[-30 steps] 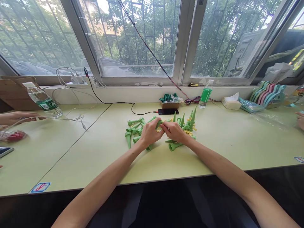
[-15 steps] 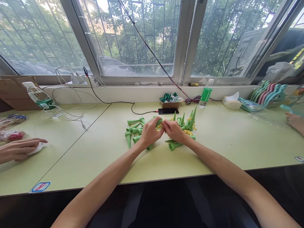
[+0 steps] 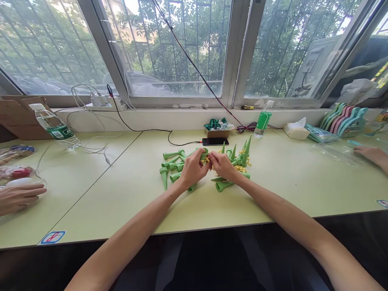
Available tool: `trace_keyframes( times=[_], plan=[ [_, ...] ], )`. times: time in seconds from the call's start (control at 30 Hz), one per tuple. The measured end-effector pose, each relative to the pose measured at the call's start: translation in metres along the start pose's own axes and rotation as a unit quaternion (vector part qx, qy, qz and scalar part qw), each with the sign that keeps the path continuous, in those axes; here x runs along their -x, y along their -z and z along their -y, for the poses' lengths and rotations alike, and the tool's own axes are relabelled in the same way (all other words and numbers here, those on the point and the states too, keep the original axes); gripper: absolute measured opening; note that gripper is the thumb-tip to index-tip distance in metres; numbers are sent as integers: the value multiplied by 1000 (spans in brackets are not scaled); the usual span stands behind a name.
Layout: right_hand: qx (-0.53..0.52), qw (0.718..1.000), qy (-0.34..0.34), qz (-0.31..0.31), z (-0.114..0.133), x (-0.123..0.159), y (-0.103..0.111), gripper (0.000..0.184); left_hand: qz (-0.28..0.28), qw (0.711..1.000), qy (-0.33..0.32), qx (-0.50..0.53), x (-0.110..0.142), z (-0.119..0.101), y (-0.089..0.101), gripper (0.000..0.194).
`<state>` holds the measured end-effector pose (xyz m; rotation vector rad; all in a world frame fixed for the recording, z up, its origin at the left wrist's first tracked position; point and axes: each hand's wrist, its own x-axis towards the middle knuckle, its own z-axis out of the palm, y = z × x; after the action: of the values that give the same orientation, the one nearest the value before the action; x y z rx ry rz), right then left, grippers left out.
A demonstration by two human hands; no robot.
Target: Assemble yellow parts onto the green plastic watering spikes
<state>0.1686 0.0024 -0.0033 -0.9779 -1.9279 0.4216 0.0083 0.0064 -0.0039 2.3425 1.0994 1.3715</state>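
My left hand (image 3: 194, 167) is closed around a green plastic watering spike (image 3: 205, 150), its open end showing above the fingers. Fingertips of my right hand (image 3: 223, 165) meet the left ones, pinching a small yellow plastic valve (image 3: 207, 159) against the spike. Much of both parts is hidden by the fingers. Left of my hands lie several loose green spikes (image 3: 163, 173). On the right, a cluster of green spikes (image 3: 246, 151) points upward among small yellow pieces (image 3: 241, 169), and another spike (image 3: 222, 186) lies on its side.
Behind my hands lie a phone (image 3: 215, 142) on a cable and a small box (image 3: 218, 132) of wrapped items. Bottles stand at left (image 3: 57, 128) and right (image 3: 262, 120). Co-workers' hands rest at the far left (image 3: 21, 198) and right (image 3: 372, 154). A tissue pack (image 3: 295, 131) sits right.
My hands stay nearly in place, the right fingers shifting slightly; the yellow valve now shows between them. The left co-worker's hand came nearer, then drew left. The right co-worker's hand reached further in.
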Motion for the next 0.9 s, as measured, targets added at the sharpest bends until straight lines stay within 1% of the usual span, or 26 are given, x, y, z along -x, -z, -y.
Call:
trace_keyframes(
  times=[0.2, 0.43, 0.7, 0.9],
  plan=[
    [-4, 1000, -7, -2, 0, 0, 0, 39, 5, 998, -6, 59, -1, 2, -2, 22],
    [-17, 1000, -12, -5, -1, 0, -1, 42, 13, 996, -30, 78, -1, 5, -3, 18],
    [-72, 996, -45, -4, 0, -1, -1, 49, 13, 994, -61, 85, -2, 6, -2, 15],
    [-139, 988, -68, 9, -4, -1, -2, 49, 4, 994, -72, 85, -2, 7, -2, 14]
  ],
)
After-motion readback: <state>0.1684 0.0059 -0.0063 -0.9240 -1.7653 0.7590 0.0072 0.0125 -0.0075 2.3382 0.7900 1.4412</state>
